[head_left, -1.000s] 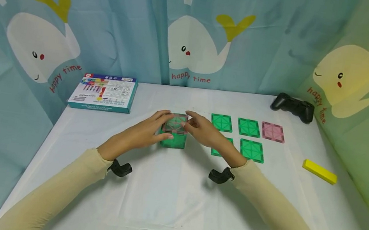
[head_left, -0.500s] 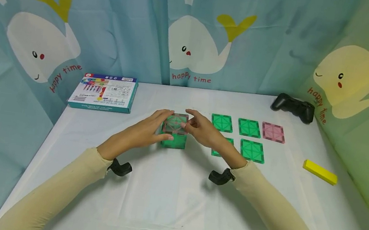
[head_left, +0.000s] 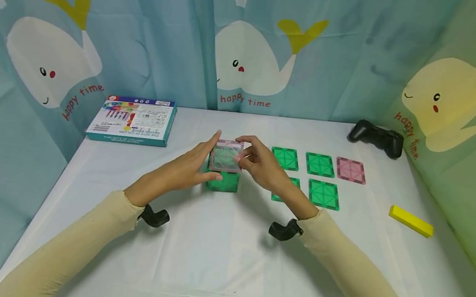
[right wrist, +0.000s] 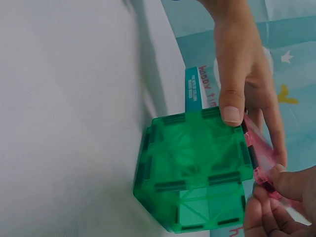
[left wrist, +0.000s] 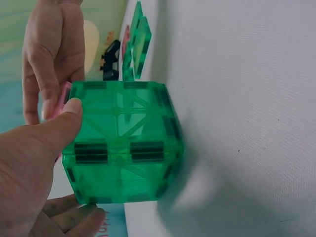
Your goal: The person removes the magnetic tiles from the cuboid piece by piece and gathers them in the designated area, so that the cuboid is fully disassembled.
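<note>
A box built of see-through green magnetic tiles (head_left: 224, 183) stands on the white tabletop before me. On its top lies a pink magnetic tile (head_left: 226, 155); the right wrist view shows this pink square (right wrist: 260, 145) tilted, its far edge lifted off the green walls. My right hand (head_left: 264, 166) pinches it at the right side between thumb and fingers. My left hand (head_left: 190, 166) holds the box from the left, thumb on the front wall and fingers along the far side. In the left wrist view the green walls (left wrist: 116, 143) meet edge to edge.
Flat green tiles (head_left: 324, 194) and another pink tile (head_left: 351, 170) lie in rows to the right. Farther right are a yellow bar (head_left: 411, 221) and a black game controller (head_left: 375, 138). At the back left lies a flat cardboard box (head_left: 130, 121). A whale-print curtain (head_left: 167, 32) encloses the table.
The pink tile's far edge has risen from the green box, with my right hand pinching its side. My left fingers have straightened upward at the far side. The other tiles stay put.
</note>
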Demonstrator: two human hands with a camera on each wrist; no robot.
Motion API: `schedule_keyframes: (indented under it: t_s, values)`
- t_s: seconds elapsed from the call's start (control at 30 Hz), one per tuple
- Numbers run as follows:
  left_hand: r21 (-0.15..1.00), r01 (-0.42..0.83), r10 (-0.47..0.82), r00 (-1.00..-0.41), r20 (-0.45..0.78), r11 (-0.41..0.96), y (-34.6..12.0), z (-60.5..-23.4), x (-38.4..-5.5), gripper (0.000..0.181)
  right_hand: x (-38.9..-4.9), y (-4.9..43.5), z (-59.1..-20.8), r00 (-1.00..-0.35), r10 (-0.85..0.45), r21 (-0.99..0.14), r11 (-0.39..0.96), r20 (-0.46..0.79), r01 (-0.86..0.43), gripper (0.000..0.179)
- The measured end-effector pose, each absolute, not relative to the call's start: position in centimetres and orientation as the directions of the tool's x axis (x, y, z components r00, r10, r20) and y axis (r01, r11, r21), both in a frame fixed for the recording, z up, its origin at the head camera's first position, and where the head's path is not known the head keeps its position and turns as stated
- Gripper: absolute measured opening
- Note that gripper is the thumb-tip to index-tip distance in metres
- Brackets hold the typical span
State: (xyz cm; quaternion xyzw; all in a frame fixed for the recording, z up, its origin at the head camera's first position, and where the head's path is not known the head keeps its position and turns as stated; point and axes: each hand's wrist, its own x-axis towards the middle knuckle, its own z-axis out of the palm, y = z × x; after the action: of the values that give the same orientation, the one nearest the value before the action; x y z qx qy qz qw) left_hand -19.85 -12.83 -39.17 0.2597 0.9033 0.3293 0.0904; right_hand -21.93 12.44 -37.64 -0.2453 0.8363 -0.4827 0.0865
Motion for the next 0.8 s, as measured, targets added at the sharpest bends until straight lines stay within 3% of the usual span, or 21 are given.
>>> schedule_keyframes:
  t_s: [0.17, 0.33, 0.6, 0.8]
  values:
    - [0.665, 0.379, 0.511, -0.859, -0.005, 0.644, -12.7, -39.2, -19.8, 0.11, -22.0, 13.8, -36.9, -0.888, -0.44, -0.86, 0.395, 0.132, -0.323, 0.047]
    - [0.616, 0.373, 0.499, -0.866, -0.037, 0.693, -12.7, -39.4, -19.8, 0.104, -22.1, 16.9, -35.8, -0.906, -0.393, -0.847, 0.419, 0.156, -0.327, 0.045]
    - [0.598, 0.374, 0.498, -0.866, -0.049, 0.708, -12.8, -39.7, -19.8, 0.1, -20.8, 25.6, -34.7, -0.939, -0.34, -0.829, 0.51, 0.051, -0.23, 0.047]
    - [0.606, 0.376, 0.503, -0.863, -0.047, 0.701, -13.2, -39.6, -19.7, 0.086, -19.8, 33.4, -35.4, -0.959, -0.284, -0.834, 0.525, 0.017, -0.17, 0.045]
